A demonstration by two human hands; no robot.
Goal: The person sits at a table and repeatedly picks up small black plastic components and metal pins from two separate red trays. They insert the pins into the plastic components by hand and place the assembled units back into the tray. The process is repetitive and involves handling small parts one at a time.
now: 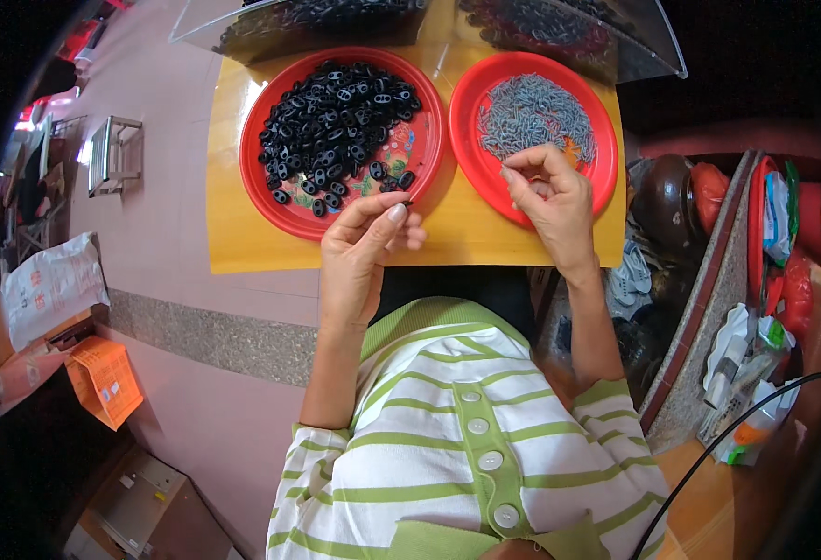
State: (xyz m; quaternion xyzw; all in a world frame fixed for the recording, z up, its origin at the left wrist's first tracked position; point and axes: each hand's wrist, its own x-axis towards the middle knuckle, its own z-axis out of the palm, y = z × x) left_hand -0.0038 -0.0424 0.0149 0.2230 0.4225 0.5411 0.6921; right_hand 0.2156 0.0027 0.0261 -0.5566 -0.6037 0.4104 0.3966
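Observation:
My left hand [362, 245] is at the near edge of a red plate [251, 177] heaped with small black oval plastic pieces [331, 121], some showing two holes. Thumb and forefinger pinch one small dark piece [407, 203], mostly covered by the fingertips. To the right, my right hand [560, 205] hovers over the near side of a second red plate [466, 121]. That plate holds a pile of thin grey screw-like pieces [536, 114]. The right thumb and forefinger are pinched together; whatever is between them is too small to make out.
Both plates rest on a yellow tabletop [280, 252]. Clear-walled bins [326, 28] of dark pieces stand along its far side. A metal stool [112, 154] and an orange box [104, 381] are on the left. Jars [664, 201] and packages sit at the right, with a black cable [737, 420] nearby.

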